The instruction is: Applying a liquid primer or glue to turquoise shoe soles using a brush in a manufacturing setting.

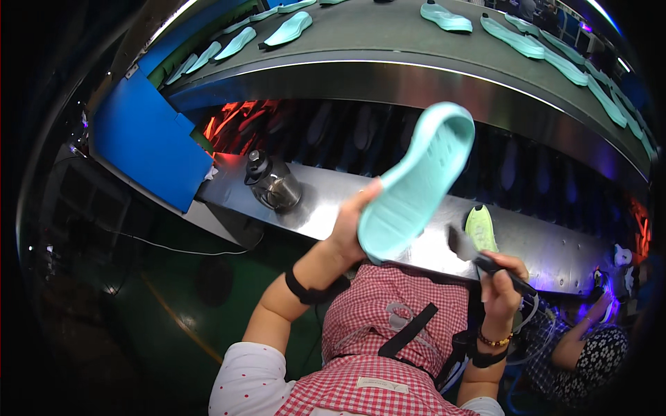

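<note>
My left hand [348, 225] grips a mint-green shoe sole [416, 182] by its near left edge, holding it tilted up above the metal ledge, its hollowed face with small slots turned toward me. In my right hand [505, 288] is a brush [485, 262] with a black handle and a thin tube trailing from its back end. The brush head is a little blurred and stays apart from the sole. Just beyond it, a yellow-green sole [480, 229] lies on the steel ledge [555, 256].
A dark-lidded jug [274, 186] stands on the ledge at left. Above runs a conveyor belt [368, 31] bearing several mint soles [291, 29]. Beneath it, a dark opening glows red at both ends. A blue panel [142, 139] stands at left; another person [590, 353] works at right.
</note>
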Available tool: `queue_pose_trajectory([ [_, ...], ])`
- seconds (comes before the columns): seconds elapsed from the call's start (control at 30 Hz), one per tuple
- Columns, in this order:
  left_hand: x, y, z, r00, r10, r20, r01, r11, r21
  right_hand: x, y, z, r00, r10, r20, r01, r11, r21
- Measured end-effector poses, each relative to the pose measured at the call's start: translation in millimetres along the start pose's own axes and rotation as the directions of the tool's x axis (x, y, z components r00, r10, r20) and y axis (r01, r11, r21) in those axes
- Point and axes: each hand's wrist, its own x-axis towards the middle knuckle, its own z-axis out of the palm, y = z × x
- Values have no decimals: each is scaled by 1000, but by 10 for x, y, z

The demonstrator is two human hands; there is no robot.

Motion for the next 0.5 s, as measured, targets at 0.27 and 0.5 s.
queue_pose_trajectory([
  [0.27, 1466, 1427, 368, 823, 566, -40, -557, 791, -254, -191, 219, -49, 886, 289, -364, -235, 954, 185],
  [0.5, 2083, 1190, 416, 562, 802, 201, -426, 73, 902, -319, 298, -290, 849, 298, -436, -220, 950, 220],
])
